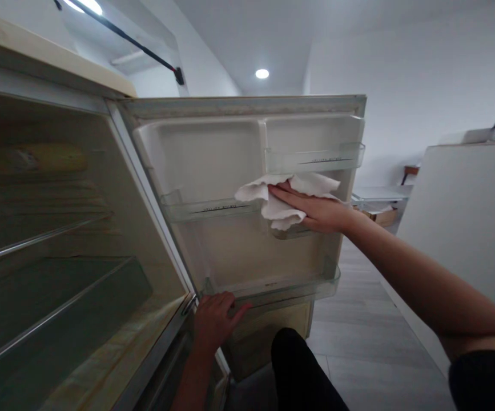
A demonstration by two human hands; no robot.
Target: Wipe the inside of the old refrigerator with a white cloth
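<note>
An open fridge door [225,251] with clear plastic shelves fills the middle of the view. My right hand [311,208] holds a white cloth [281,211] against the door's inside, below the upper right clear shelf [316,160] and over a small middle shelf. Part of the cloth hangs loose around the fingers. Low down, my left hand [219,317] rests at the left end of the bottom door shelf [290,292], near the hinge side, thumb apart from the fingers and nothing seen in it.
To the left is the fridge interior with a glass shelf [59,297] and a yellow bottle [31,158]. A white cabinet [465,228] stands at the right, a cardboard box [384,217] behind the door. My dark-clothed knee [294,359] is below.
</note>
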